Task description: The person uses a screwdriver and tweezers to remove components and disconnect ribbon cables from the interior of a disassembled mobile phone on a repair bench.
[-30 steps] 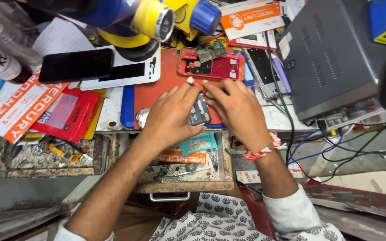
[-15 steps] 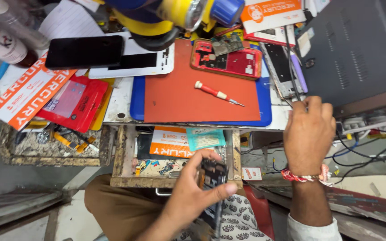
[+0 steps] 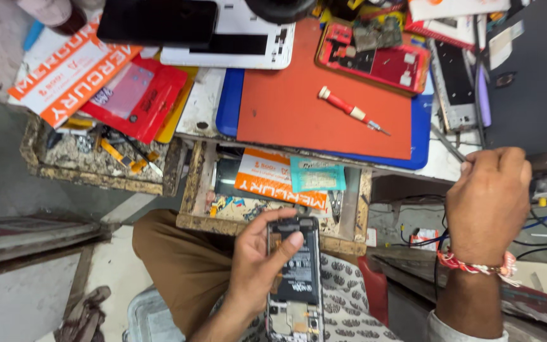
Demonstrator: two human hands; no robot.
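My left hand (image 3: 257, 263) holds an opened phone (image 3: 294, 282) with its back off, black battery and circuit boards showing, over my lap below the open wooden drawer (image 3: 191, 183). The thumb lies across the phone's upper part. My right hand (image 3: 487, 199) is closed at the bench's right edge, pinching a thin metal tool, probably tweezers (image 3: 447, 145), whose tip sticks out to the upper left. On the orange mat (image 3: 286, 107) lie a small red-handled screwdriver (image 3: 349, 111) and a red phone frame with loose boards (image 3: 375, 57).
A white tablet with a black phone on it (image 3: 223, 31) lies at the mat's top left. Red and orange packets (image 3: 96, 82) sit left. A grey box (image 3: 533, 69) stands at right with several wires (image 3: 539, 221) below. The drawer holds packets and small parts.
Both hands left the mat. My left hand carried the opened phone down over my lap. My right hand moved to the bench's right edge and closed on the thin tool.
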